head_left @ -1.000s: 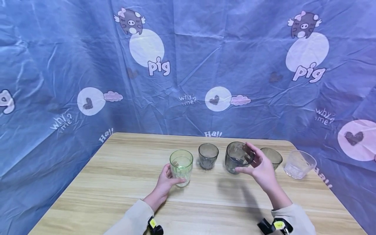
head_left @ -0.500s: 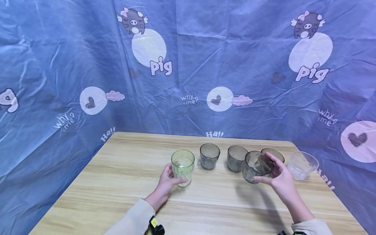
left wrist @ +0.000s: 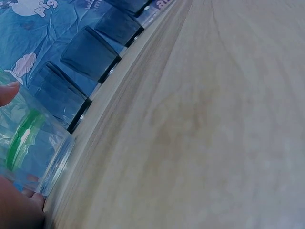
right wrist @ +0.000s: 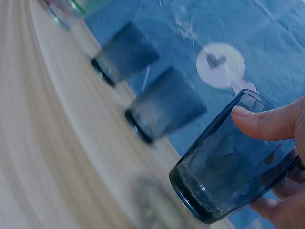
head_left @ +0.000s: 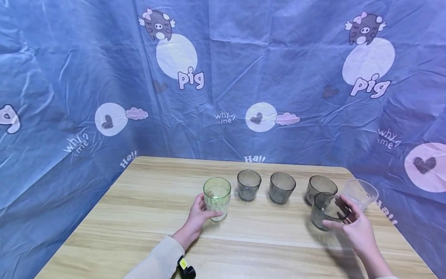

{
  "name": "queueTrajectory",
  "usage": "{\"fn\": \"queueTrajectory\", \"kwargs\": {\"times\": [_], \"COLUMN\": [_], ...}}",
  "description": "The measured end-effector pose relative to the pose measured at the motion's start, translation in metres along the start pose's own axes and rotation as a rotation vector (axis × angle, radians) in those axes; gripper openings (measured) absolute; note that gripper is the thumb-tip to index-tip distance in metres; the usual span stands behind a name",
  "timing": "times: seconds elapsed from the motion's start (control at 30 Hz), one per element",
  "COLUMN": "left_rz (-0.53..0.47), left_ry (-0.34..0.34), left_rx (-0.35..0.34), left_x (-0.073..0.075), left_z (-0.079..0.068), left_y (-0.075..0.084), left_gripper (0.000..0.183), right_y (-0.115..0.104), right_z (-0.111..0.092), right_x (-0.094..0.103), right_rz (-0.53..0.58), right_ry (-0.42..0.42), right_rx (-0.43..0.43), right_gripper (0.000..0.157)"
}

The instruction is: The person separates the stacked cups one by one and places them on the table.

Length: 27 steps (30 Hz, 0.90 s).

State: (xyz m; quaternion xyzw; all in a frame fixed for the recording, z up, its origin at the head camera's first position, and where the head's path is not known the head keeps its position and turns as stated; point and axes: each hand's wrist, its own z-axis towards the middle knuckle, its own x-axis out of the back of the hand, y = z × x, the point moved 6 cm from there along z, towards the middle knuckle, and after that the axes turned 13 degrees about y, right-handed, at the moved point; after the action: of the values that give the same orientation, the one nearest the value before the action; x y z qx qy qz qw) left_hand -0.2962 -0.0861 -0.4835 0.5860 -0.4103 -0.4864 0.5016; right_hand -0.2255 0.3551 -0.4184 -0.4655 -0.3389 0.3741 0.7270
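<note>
My left hand (head_left: 196, 217) grips a clear drinking glass (head_left: 217, 205) with a green-tinted rim, its base down at the table. In the left wrist view a green band (left wrist: 21, 138) shows through the glass wall. My right hand (head_left: 360, 230) holds a smoky grey drinking glass (right wrist: 224, 162), thumb on one side and fingers on the other. That glass is slightly tilted over the table at the right, its shadow below. Behind it stands another smoky glass (head_left: 318, 184), partly covered by the held one in the head view.
Two more smoky glasses (head_left: 249, 186) (head_left: 281, 189) stand upright in a row toward the back of the wooden table (head_left: 167, 174). A clear glass (head_left: 366, 190) at the right end is partly behind my right hand. A blue patterned cloth (head_left: 230, 85) hangs behind the table.
My right hand has carried the smoky glass rightward and nearer to me, uncovering the smoky glasses behind. My left hand stays in place on the green-rimmed glass.
</note>
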Motion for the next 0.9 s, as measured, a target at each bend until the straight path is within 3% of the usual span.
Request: {"fn": "queueTrajectory", "kwargs": {"times": [0.2, 0.3, 0.4, 0.53, 0.6, 0.7, 0.9], "left_rz": [-0.008, -0.009, -0.007, -0.005, -0.003, 0.003, 0.008], "left_ry": [-0.004, -0.009, -0.009, -0.006, -0.007, -0.009, -0.012], "left_rx": [0.01, 0.013, 0.015, 0.015, 0.014, 0.015, 0.014], "left_x": [0.0, 0.0, 0.0, 0.0, 0.0, 0.0, 0.0], "left_z": [-0.001, -0.001, -0.001, -0.002, -0.002, -0.002, -0.001], "left_y": [0.0, 0.0, 0.001, 0.001, 0.001, 0.001, 0.001], "left_gripper": [0.089, 0.088, 0.088, 0.088, 0.087, 0.087, 0.088], "right_y": [0.021, 0.029, 0.036, 0.043, 0.045, 0.047, 0.049], "right_z": [0.002, 0.003, 0.005, 0.007, 0.007, 0.008, 0.008], "right_x": [0.03, 0.043, 0.052, 0.058, 0.061, 0.065, 0.067], "right_rz": [-0.249, -0.311, -0.191, 0.143, 0.194, 0.151, -0.073], "right_ry": [0.059, 0.086, 0.127, 0.185, 0.205, 0.218, 0.201], "right_rx": [-0.097, -0.131, -0.152, -0.174, -0.175, -0.176, -0.167], "right_gripper": [0.101, 0.102, 0.101, 0.097, 0.095, 0.094, 0.099]}}
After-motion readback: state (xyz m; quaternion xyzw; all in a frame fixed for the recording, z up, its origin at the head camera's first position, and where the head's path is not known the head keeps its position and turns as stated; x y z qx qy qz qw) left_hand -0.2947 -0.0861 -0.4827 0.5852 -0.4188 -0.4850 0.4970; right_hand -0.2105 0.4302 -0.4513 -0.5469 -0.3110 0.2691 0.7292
